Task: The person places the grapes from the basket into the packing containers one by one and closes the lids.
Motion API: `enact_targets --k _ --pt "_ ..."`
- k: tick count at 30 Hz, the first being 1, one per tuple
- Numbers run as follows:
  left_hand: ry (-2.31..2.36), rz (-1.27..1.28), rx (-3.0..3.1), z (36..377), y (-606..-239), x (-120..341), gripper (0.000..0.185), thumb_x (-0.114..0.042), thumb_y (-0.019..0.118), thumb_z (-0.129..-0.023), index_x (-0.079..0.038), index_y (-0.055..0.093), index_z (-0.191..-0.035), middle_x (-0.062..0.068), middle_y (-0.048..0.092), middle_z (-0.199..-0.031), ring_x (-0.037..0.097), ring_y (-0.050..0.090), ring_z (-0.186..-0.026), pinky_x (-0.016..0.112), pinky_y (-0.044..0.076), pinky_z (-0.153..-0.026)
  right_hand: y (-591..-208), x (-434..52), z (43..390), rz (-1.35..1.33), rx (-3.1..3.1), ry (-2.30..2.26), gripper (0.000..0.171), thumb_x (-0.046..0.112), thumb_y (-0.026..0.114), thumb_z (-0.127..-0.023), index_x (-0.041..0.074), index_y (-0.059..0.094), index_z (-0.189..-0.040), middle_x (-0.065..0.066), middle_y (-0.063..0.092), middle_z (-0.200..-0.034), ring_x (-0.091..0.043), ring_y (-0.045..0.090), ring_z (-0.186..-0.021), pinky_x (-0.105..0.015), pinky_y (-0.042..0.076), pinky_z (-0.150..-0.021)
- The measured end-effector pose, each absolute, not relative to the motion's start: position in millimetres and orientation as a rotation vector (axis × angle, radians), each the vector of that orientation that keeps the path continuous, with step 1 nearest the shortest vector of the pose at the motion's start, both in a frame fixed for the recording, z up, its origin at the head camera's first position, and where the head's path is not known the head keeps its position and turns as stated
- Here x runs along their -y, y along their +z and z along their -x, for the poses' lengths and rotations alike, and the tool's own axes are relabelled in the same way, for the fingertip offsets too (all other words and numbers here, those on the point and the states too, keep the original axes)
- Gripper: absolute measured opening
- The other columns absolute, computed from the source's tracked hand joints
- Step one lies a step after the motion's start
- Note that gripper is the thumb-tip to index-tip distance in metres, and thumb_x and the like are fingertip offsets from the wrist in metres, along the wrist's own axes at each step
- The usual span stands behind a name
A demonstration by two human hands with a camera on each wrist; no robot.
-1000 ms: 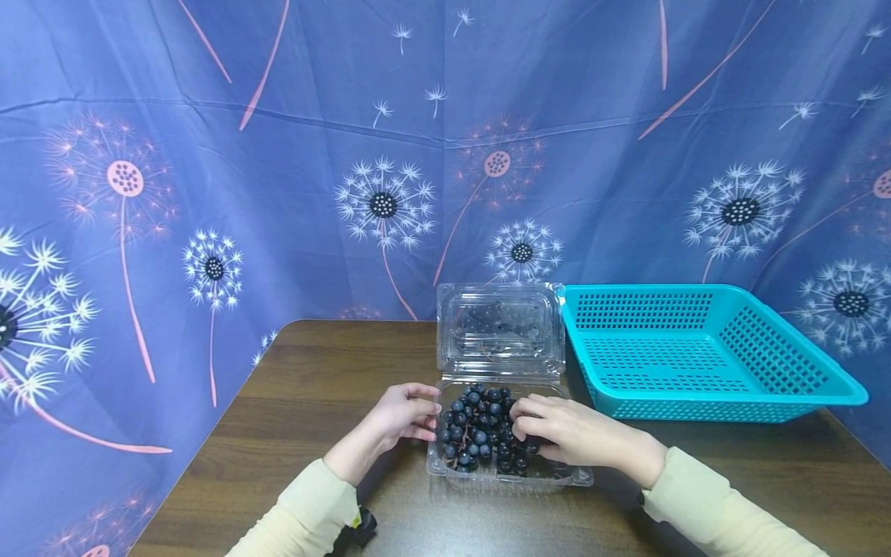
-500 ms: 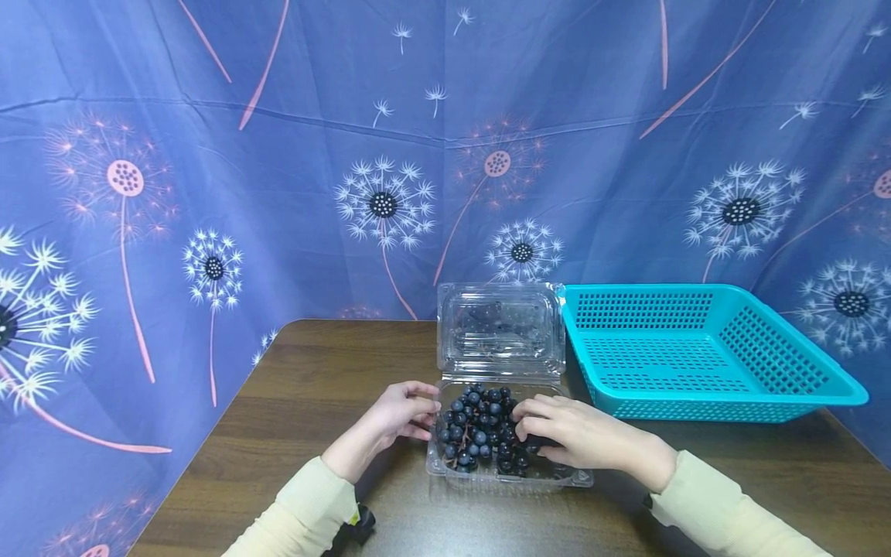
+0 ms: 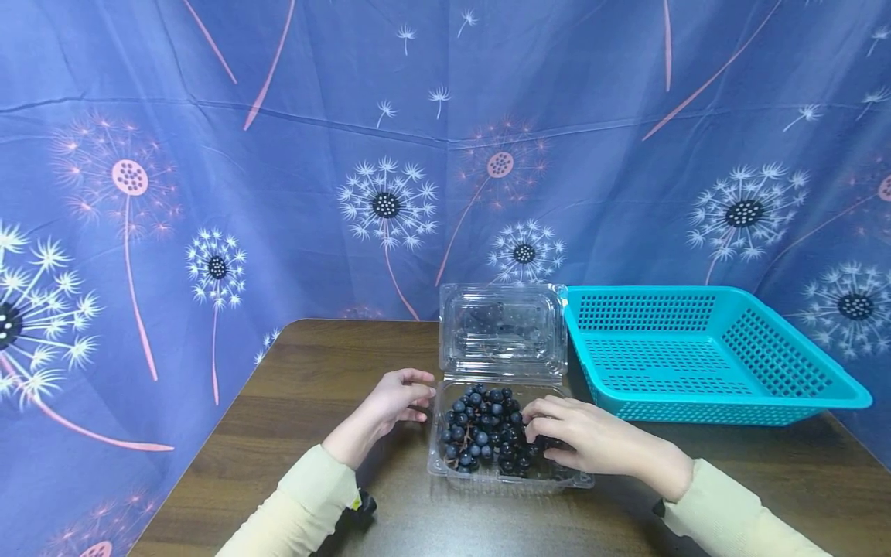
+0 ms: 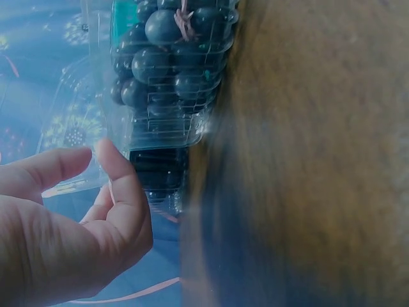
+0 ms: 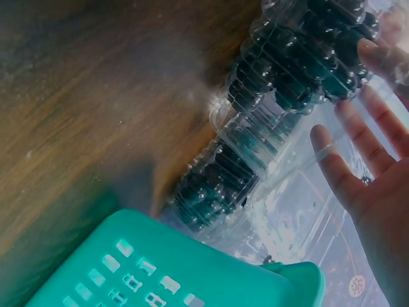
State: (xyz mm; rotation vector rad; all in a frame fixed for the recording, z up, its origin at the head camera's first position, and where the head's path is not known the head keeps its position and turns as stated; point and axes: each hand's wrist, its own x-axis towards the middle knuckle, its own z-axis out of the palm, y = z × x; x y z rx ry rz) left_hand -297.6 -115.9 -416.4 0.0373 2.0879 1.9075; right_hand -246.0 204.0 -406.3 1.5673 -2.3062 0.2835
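Observation:
A clear plastic clamshell box (image 3: 515, 483) stands on the table with its lid (image 3: 503, 333) raised at the back. Inside lies a bunch of dark grapes (image 3: 479, 422), with some brown stem showing. My left hand (image 3: 393, 398) is beside the box's left wall, fingers loosely bent; the left wrist view has its thumb and finger tips close together with nothing held. Over the right part of the box hovers my right hand (image 3: 581, 435), its fingers slightly spread beside the grapes (image 5: 300, 61). Whether a fingertip touches a grape is hard to tell.
A turquoise perforated basket (image 3: 717, 410) stands right of the box, near the back of the brown table (image 3: 327, 371). A blue cloth (image 3: 278, 193) with dandelion prints hangs behind. Part of a small black object (image 3: 365, 504) shows by the left sleeve.
My left hand has drawn slightly back and away from the box's left wall. My right hand has shifted a little to the right, off the grapes. The box stays put.

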Motion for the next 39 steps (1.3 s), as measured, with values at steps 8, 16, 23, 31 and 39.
enact_targets --k 8,16,23,31,39 --pt "1.963 -0.017 -2.1 309.9 -410.5 114.5 0.036 -0.001 0.061 -0.084 0.006 0.055 -0.119 0.008 0.057 -0.091 0.016 0.056 -0.074 0.022 0.052 -0.056 -403.2 -210.1 238.3 -1.477 2.266 0.356 0.039 0.009 0.08 -0.068 0.02 0.059 -0.099 0.005 0.058 -0.109 -0.011 0.057 -0.101 -0.041 0.053 -0.086" --pt "2.008 -0.018 -2.152 321.7 -399.3 110.4 0.032 -0.002 0.062 -0.084 0.005 0.057 -0.115 0.007 0.06 -0.089 0.014 0.057 -0.072 0.024 0.052 -0.061 -403.9 -220.4 231.3 -1.276 2.272 0.387 0.036 0.008 0.079 -0.065 0.02 0.061 -0.094 0.008 0.058 -0.103 -0.007 0.056 -0.092 -0.018 0.05 -0.075" --pt "2.053 -0.091 -2.199 330.2 -388.1 105.0 0.032 0.001 0.062 -0.082 0.004 0.059 -0.113 0.005 0.06 -0.086 0.013 0.058 -0.072 0.032 0.054 -0.067 -406.1 -230.1 228.3 -1.184 2.247 0.455 0.037 0.004 0.077 -0.066 0.02 0.06 -0.094 0.011 0.056 -0.097 -0.005 0.056 -0.086 -0.013 0.047 -0.078" --pt "2.032 -0.108 -2.322 341.7 -379.7 99.9 0.034 -0.001 0.061 -0.083 0.003 0.059 -0.116 0.007 0.062 -0.091 0.023 0.061 -0.082 0.042 0.055 -0.076 -410.9 -236.2 218.7 -1.035 2.345 0.522 0.037 0.002 0.078 -0.067 0.02 0.059 -0.094 0.014 0.056 -0.095 -0.003 0.056 -0.08 -0.012 0.048 -0.07" --pt "2.044 -0.128 -2.398 350.8 -370.0 94.8 0.034 -0.004 0.061 -0.085 0.004 0.058 -0.118 0.015 0.064 -0.103 0.028 0.062 -0.091 0.045 0.053 -0.081 -416.4 -239.9 211.9 -0.871 2.41 0.635 0.032 0.001 0.078 -0.067 0.015 0.061 -0.09 0.015 0.059 -0.082 0.003 0.056 -0.071 -0.017 0.05 -0.055"
